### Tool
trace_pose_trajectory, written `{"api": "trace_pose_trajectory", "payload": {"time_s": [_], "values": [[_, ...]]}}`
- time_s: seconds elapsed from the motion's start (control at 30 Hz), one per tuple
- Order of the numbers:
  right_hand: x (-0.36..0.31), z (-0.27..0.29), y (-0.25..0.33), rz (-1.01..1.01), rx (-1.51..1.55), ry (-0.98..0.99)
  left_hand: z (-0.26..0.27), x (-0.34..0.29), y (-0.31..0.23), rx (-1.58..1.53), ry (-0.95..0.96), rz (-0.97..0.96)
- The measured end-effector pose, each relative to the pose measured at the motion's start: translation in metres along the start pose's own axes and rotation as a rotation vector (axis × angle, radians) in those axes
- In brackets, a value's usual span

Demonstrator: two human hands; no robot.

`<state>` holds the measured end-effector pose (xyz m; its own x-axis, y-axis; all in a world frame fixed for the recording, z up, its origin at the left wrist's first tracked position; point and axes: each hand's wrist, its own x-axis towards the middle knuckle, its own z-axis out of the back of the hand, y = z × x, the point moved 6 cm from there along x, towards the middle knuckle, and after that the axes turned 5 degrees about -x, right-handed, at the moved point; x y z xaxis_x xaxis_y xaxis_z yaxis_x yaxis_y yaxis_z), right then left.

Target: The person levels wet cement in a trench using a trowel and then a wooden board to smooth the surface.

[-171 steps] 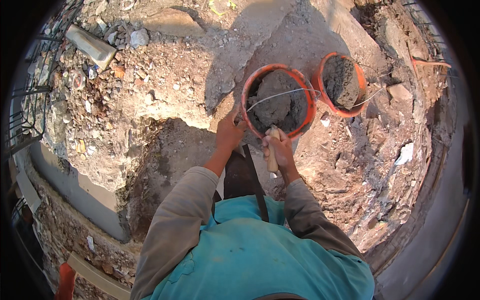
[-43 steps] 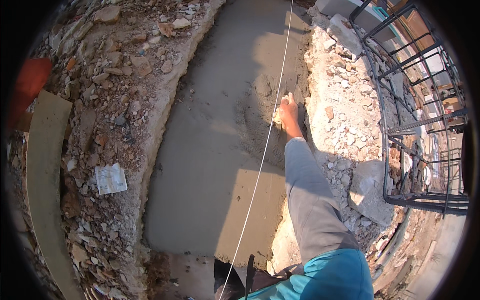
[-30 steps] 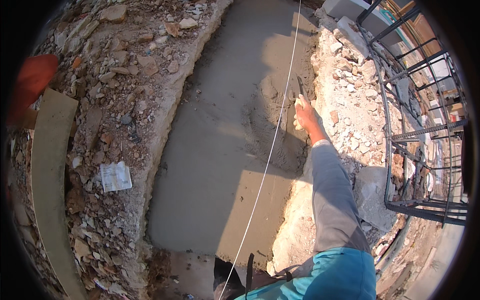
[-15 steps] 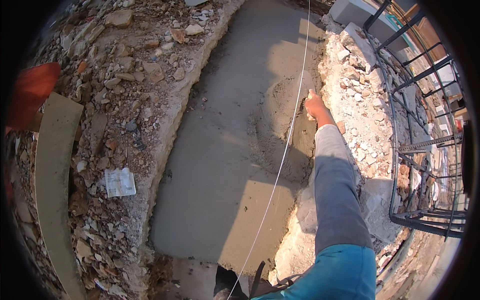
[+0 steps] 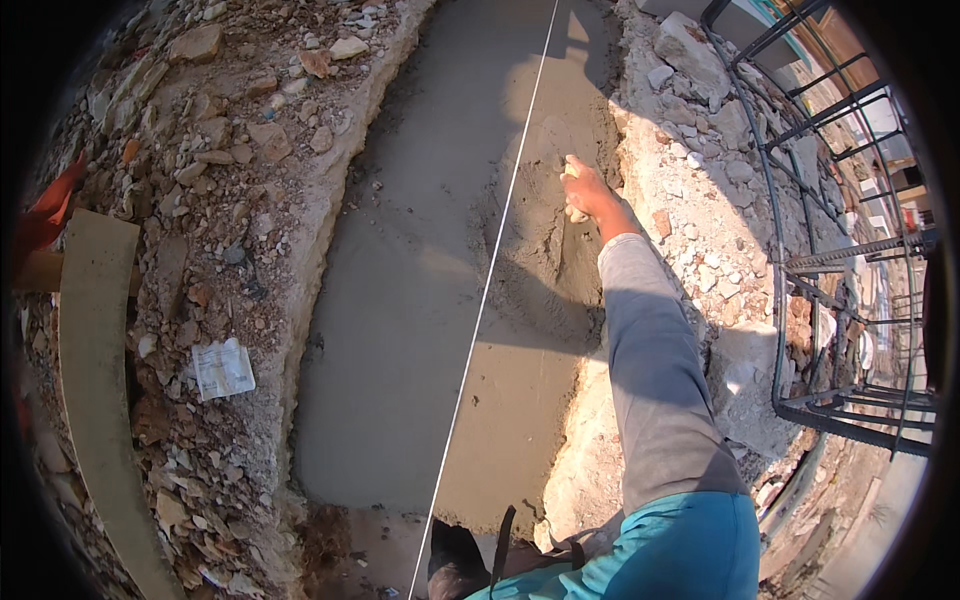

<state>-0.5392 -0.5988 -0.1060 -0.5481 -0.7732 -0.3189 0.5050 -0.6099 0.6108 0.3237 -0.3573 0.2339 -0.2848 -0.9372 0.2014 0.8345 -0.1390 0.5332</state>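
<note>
My right hand (image 5: pixel 592 198) is closed around the pale handle of a trowel, reaching out over wet grey concrete (image 5: pixel 390 270). The trowel's blade (image 5: pixel 557 140) is smeared with concrete and hard to tell from the surface. Around the hand the concrete is rough and ridged near the right edge, while its left part lies smoother. A taut white string (image 5: pixel 482 310) runs lengthwise above the concrete, left of my hand. My left hand is out of view.
Rubble (image 5: pixel 230 140) borders the concrete on the left, with a crumpled paper packet (image 5: pixel 223 370) and a long board (image 5: pixel 95 330). Red cloth (image 5: pixel 52 215) shows at the far left. Broken stone (image 5: pixel 690 170) lines the right side, beside a steel rebar cage (image 5: pixel 780 240).
My right hand has moved a little left across the concrete with the trowel. The whole view has shifted slightly, and the string appears farther left.
</note>
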Motion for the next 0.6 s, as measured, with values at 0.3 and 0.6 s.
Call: {"api": "trace_pose_trajectory", "payload": {"time_s": [0.3,0.6], "values": [[-0.089,-0.026,0.07,0.018,-0.305,0.307,-0.021,0.027,-0.018,-0.162,-0.162,0.007],[-0.196,-0.093,0.074,0.232,-0.263,0.612,-0.074,0.004,0.007,-0.058,-0.077,0.013]]}}
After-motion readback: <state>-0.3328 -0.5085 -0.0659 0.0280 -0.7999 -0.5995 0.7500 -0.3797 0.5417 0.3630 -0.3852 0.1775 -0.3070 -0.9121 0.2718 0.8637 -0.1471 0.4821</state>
